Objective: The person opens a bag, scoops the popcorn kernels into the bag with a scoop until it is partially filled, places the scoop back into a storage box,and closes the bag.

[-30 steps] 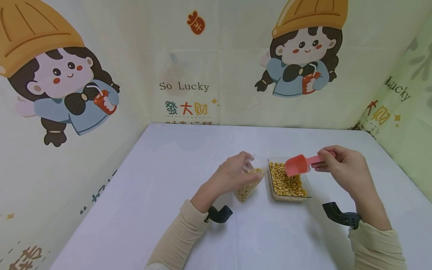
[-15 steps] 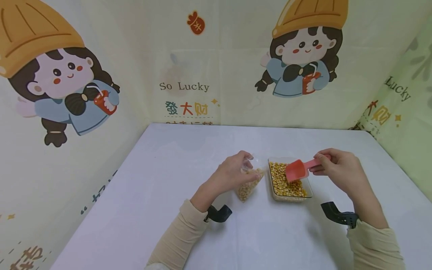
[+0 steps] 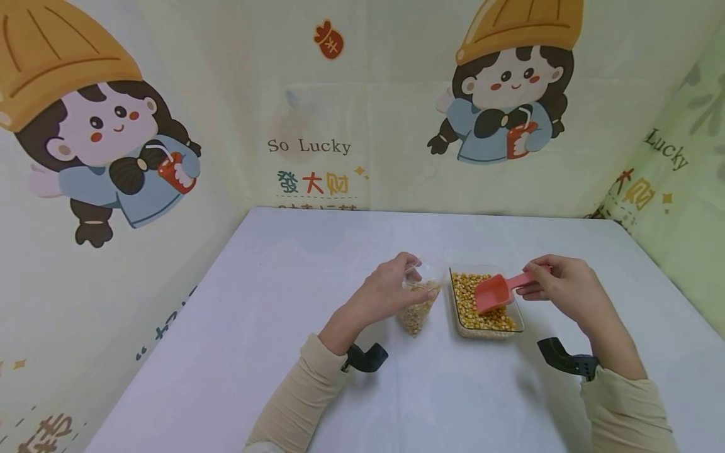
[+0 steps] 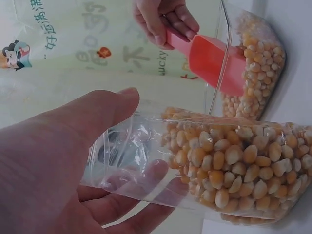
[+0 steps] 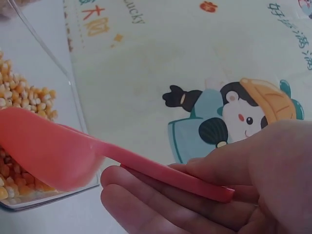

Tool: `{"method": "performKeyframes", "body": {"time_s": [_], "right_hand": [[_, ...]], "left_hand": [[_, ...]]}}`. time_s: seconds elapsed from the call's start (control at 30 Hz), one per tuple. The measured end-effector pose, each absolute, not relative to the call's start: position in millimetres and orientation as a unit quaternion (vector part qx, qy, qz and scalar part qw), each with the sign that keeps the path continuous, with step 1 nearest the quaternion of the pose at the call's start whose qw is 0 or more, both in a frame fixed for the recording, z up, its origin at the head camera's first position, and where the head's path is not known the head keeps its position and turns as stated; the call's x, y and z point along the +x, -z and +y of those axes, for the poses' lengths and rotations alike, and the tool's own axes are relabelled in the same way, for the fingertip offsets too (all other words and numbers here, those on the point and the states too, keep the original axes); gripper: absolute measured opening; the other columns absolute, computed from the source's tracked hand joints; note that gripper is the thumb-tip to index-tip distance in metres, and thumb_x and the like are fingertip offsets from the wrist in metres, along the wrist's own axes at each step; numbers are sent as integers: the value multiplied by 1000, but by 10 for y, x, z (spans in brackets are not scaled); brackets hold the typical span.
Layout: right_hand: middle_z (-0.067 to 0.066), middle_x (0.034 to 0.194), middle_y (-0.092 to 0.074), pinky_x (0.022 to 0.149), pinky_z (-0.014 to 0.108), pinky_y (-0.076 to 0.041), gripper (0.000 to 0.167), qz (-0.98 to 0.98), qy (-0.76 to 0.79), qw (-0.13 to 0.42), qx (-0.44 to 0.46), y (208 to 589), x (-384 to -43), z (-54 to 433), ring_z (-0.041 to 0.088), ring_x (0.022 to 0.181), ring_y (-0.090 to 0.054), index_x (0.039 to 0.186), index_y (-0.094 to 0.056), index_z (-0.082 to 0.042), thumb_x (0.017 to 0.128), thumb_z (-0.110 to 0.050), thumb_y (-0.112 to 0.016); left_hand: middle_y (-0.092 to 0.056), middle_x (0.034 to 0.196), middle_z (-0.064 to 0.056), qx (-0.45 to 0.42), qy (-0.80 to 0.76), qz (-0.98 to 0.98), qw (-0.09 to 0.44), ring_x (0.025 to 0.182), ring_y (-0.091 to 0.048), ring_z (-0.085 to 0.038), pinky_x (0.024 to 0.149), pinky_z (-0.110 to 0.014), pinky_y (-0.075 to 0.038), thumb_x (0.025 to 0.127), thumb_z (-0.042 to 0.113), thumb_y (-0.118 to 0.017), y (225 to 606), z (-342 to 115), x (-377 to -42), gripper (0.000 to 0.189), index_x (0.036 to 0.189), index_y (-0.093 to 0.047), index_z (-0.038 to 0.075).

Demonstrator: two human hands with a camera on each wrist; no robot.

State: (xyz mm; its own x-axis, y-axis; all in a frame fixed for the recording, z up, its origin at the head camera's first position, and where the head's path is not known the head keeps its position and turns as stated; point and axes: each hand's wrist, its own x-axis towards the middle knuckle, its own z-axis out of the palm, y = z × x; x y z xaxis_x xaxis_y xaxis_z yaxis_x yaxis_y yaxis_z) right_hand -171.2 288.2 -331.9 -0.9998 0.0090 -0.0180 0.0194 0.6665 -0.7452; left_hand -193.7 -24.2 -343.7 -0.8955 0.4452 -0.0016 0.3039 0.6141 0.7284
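My left hand [image 3: 381,292] holds a clear plastic bag [image 3: 418,314] by its upper part, thumb on one side and fingers on the other. Corn kernels [image 4: 243,165] fill its lower part. My right hand [image 3: 569,289] pinches the handle of a pink scoop [image 3: 491,294]. The scoop's bowl, with no kernels showing inside it, dips over the rim of a clear rectangular container [image 3: 487,335] and meets the yellow corn [image 3: 466,301] there. In the right wrist view, thumb and fingers lie along the scoop handle [image 5: 170,176].
Bag and container stand side by side on a white tabletop [image 3: 283,302]. A printed cloth backdrop [image 3: 396,113] rises behind the table and along both sides. Black wrist mounts [image 3: 367,358] sit at both cuffs.
My right hand has moved left and slightly down, lowering the scoop's bowl into the container's corn. The bag has shifted slightly in my left hand, its bottom now a little higher.
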Motion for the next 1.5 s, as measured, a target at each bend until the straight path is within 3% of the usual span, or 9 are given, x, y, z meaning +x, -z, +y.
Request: {"method": "performKeyframes", "body": {"time_s": [0.23, 0.47, 0.6, 0.73, 0.83, 0.97, 1.03, 1.23, 1.5], "right_hand": [[25, 103, -71, 73, 33, -60, 46, 918, 395, 26, 6, 3320, -1718, 2921, 24, 84, -75, 127, -54, 10, 106, -30, -45], [25, 108, -70, 80, 45, -58, 53, 934, 357, 1, -5, 3321, -1702, 2929, 29, 90, -74, 130, -55, 7, 103, -39, -49], [24, 107, -70, 73, 46, -57, 50, 943, 331, -13, -4, 3314, -1693, 2930, 30, 90, -71, 127, -59, 5, 103, -38, -51], [26, 108, -68, 65, 36, -49, 46, 952, 305, -34, 0, 3301, -1679, 2927, 35, 94, -64, 124, -61, 2, 103, -37, -51], [29, 116, -64, 67, 44, -50, 45, 954, 297, -45, 1, 3285, -1670, 2918, 43, 103, -56, 125, -61, 1, 103, -37, -50], [31, 125, -59, 80, 64, -49, 45, 952, 302, -53, 3, 3255, -1658, 2886, 52, 117, -50, 127, -60, 1, 104, -35, -48], [30, 129, -58, 84, 67, -48, 45, 950, 306, -58, 7, 3236, -1647, 2866, 53, 120, -50, 128, -59, 1, 104, -35, -47], [28, 132, -57, 86, 68, -46, 41, 946, 310, -93, 4, 3171, -1578, 2807, 56, 121, -49, 125, -61, -2, 104, -34, -47], [27, 128, -60, 82, 62, -53, 31, 939, 311, -146, -20, 3107, -1494, 2594, 47, 116, -51, 119, -65, -2, 103, -25, -52]], "left_hand": [[-64, 122, 0, 206, -392, 889, 119, 111, -61, -17, 92, -35, -50, 86, 48, -73, 3409, -303, -1937, 73, 141, -42, 13], [-62, 127, -6, 213, -403, 879, 138, 113, -60, -18, 96, -38, -49, 83, 49, -76, 3413, -355, -1976, 86, 148, -34, 13], [-62, 128, -9, 226, -412, 871, 144, 115, -58, -19, 98, -39, -47, 84, 50, -75, 3409, -374, -1986, 88, 150, -31, 13], [-63, 125, -5, 215, -426, 867, 143, 113, -59, -16, 96, -38, -48, 91, 60, -60, 3410, -382, -1993, 76, 149, -35, 18], [-65, 123, -3, 209, -442, 862, 133, 115, -60, -17, 96, -39, -47, 98, 64, -42, 3425, -393, -2008, 64, 144, -41, 20], [-68, 121, -7, 217, -456, 856, 111, 117, -60, -24, 98, -43, -44, 105, 57, -28, 3445, -411, -2019, 53, 136, -47, 19], [-69, 116, -7, 221, -458, 856, 95, 114, -60, -27, 96, -42, -45, 107, 50, -26, 3450, -410, -2025, 48, 132, -50, 16], [-73, 105, -8, 225, -463, 855, 62, 98, -63, -22, 85, -35, -48, 110, 31, -29, 3458, -387, -2041, 37, 125, -56, 11], [-74, 98, -6, 217, -469, 855, 50, 91, -61, -18, 82, -32, -47, 110, 22, -30, 3488, -387, -2078, 32, 121, -58, 10]]}}
